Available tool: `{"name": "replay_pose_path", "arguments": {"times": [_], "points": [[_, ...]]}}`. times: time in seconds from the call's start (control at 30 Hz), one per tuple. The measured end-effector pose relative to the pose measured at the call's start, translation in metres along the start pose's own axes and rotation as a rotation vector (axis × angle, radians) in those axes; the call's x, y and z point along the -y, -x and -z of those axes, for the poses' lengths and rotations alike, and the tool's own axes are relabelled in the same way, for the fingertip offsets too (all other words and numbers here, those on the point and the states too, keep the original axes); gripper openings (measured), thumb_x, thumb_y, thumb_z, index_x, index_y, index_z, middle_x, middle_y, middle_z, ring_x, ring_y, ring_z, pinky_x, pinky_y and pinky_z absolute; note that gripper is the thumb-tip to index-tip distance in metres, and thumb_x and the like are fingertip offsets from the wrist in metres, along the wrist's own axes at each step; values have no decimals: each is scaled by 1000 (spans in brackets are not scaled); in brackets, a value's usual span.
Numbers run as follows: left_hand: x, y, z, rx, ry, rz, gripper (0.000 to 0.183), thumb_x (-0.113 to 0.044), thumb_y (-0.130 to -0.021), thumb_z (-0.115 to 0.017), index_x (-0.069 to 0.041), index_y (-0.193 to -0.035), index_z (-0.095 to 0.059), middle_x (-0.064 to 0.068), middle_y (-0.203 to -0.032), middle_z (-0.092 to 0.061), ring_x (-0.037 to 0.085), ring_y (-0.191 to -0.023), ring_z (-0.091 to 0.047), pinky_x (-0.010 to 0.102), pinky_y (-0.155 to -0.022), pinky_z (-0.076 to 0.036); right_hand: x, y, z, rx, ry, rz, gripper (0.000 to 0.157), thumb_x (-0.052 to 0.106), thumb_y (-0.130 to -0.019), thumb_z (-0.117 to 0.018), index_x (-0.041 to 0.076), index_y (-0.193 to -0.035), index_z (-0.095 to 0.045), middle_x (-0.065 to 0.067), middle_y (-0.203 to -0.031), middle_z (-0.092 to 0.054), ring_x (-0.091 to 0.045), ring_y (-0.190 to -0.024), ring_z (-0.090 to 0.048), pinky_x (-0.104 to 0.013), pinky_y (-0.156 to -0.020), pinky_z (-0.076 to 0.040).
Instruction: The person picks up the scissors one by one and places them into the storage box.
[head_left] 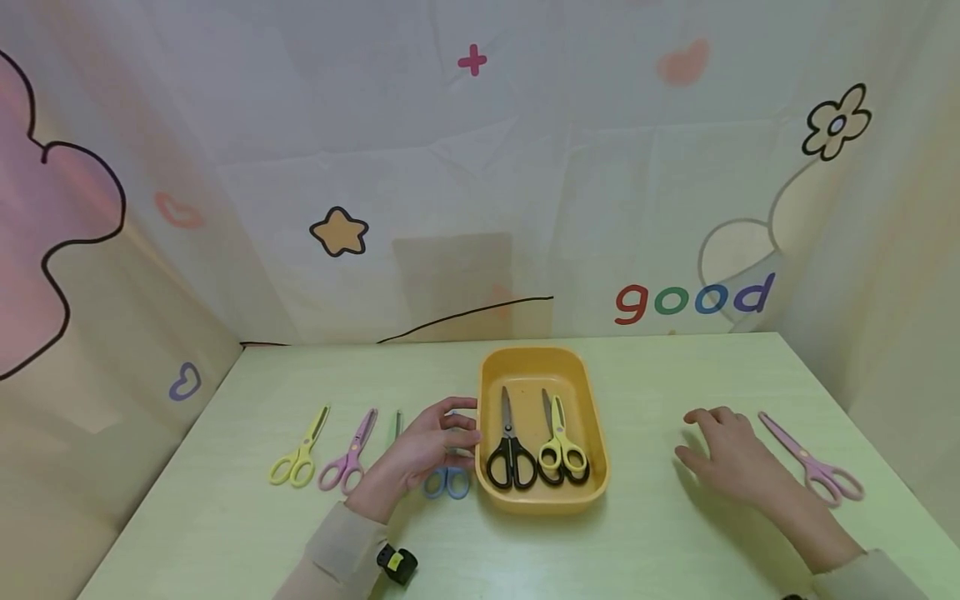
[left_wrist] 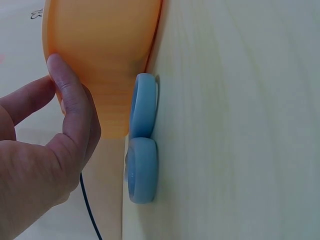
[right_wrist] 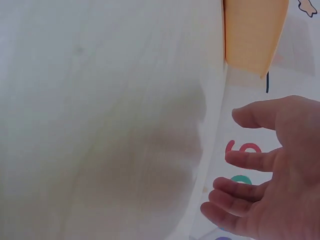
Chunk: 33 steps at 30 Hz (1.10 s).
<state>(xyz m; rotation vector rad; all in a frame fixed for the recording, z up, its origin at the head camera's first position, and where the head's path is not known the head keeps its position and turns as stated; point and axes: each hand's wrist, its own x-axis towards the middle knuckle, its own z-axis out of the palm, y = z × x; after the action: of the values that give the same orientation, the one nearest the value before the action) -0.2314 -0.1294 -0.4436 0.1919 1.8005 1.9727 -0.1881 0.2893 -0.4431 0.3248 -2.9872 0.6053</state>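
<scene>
My left hand (head_left: 431, 437) grips the left rim of a yellow plastic tray (head_left: 536, 506), thumb and fingertips at its edge. Inside the tray lie black-handled scissors (head_left: 512, 462) and, to their right, yellow scissors (head_left: 562, 450) on top of a second black-handled pair (head_left: 546, 406). Blue scissors (left_wrist: 143, 170) rest on the table just below the left hand, partly hidden by it in the head view. Over the table to the right of the tray, my right hand (head_left: 727, 454) hovers with relaxed, spread fingers and nothing in it. Pink scissors (head_left: 810, 467) lie beside it.
Left of the tray, yellow scissors (head_left: 302, 454) and purple-pink scissors (head_left: 354, 458) lie in a row. A green blade (head_left: 398, 423) shows behind the left forearm. A printed curtain (head_left: 480, 183) hangs along the back edge of the table (head_left: 225, 517).
</scene>
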Motion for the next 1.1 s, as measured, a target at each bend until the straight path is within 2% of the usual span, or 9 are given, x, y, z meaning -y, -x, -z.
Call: {"name": "replay_pose_path", "arguments": {"times": [0.17,0.37,0.63,0.83,0.93,1.1], "points": [[0,0,0,6,2,-6,59,4,-97,-65,4,-149,-39,10,-106,-57,18,-83,-64,30,-67,-60,-12,1,1,26,8,-39,50,22,-94,-72,-12,-127,-55,-45,-126,-47,-64,-113,-44,-74,-91,-40],[0,1,-1,-1,-8,-4,59,4,-97,-65,3,-150,-39,11,-107,-57,18,-82,-65,31,-68,-60,-26,5,7,39,56,-57,59,24,-94,-72,-19,-128,-51,-47,-126,-46,-63,-117,-44,-73,-100,-35],[0,1,0,-4,-12,-6,59,4,-97,-65,3,-149,-39,11,-107,-57,18,-81,-64,30,-68,-60,-46,9,18,75,83,-110,65,28,-97,-68,-26,-126,-45,-53,-127,-37,-73,-113,-36,-76,-95,-35],[0,1,0,-5,-18,-6,59,3,-96,-66,3,-149,-40,10,-105,-56,18,-80,-64,30,-68,-60,-53,11,26,96,123,-101,66,29,-97,-65,-30,-121,-46,-54,-127,-39,-70,-114,-38,-74,-96,-34],[0,1,0,-5,-17,-6,59,3,-96,-66,3,-149,-40,10,-105,-56,18,-80,-64,30,-68,-59,-54,12,29,107,136,-105,69,29,-98,-65,-31,-124,-44,-53,-129,-41,-69,-114,-39,-73,-96,-34],[0,0,-1,-4,-17,-5,58,4,-97,-65,3,-149,-39,10,-106,-57,18,-80,-64,30,-67,-59,-55,17,31,121,121,-135,77,29,-96,-67,-32,-131,-36,-57,-120,-39,-74,-108,-39,-76,-91,-37]]}}
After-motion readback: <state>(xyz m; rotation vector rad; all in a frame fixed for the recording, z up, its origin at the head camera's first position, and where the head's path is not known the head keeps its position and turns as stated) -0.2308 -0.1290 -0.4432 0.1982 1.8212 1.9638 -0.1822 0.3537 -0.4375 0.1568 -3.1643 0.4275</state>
